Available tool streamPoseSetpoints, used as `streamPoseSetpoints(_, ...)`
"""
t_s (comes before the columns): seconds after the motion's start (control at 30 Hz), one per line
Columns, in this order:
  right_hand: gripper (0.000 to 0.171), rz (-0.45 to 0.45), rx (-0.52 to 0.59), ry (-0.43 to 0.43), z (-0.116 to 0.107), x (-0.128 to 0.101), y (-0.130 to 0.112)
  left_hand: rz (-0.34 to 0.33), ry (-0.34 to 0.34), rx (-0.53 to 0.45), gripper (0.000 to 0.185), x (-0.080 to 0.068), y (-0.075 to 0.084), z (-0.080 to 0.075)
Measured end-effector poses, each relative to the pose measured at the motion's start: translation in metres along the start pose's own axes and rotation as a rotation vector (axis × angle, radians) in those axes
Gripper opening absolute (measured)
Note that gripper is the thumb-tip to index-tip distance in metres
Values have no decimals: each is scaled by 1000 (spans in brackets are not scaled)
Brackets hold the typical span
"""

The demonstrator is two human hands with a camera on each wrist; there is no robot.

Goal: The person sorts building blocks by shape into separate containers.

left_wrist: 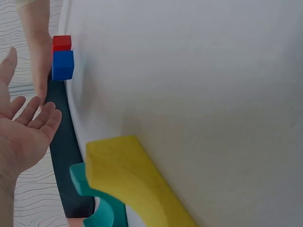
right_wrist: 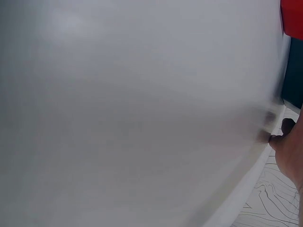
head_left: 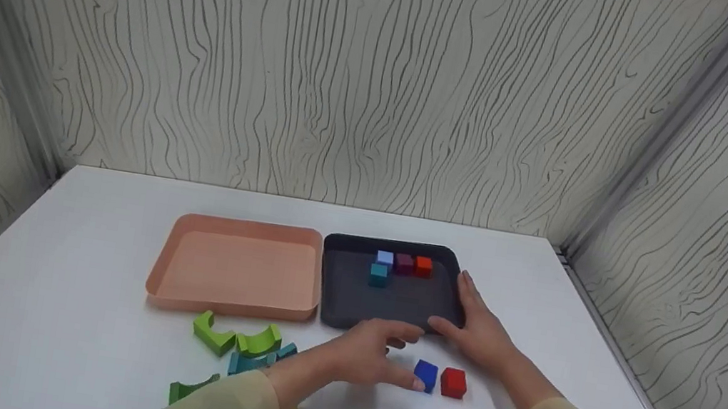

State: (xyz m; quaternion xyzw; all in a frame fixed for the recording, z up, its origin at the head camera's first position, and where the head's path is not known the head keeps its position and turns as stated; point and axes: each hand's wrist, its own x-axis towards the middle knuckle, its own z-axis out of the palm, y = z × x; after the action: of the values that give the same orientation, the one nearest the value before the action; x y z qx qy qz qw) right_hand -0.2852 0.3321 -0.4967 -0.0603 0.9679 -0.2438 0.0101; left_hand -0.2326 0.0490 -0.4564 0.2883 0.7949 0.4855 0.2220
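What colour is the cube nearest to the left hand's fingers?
Blue: the blue cube lies just beside the left hand, clearest in the head view.

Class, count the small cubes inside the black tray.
4: light blue cube, purple cube and orange-red cube in a row at the back; teal cube in front.

White table [head_left: 98, 338] with 2 trays [head_left: 239, 265], blue cube [head_left: 426, 375], red cube [head_left: 453, 382], green, teal and yellow arches [head_left: 238, 344].
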Motion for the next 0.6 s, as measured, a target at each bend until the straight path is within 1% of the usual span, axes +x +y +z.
streamPoseSetpoints(0.17, 116, 10, -8, -1, 0, 1, 0, -21, 11, -22, 72, 4, -9, 8)
streamPoseSetpoints(0.33, 116, 3, -2, 3, 1, 2, 0, -53, 44, -39, 73, 8, -16, 12)
streamPoseSetpoints(0.43, 116, 9, -2, -1, 1, 2, 0, -56, 57, -46, 72, 10, -18, 14)
streamPoseSetpoints(0.6, 117, 26, -6, -11, 2, 3, 2, -60, 54, -48, 71, 11, -20, 19)
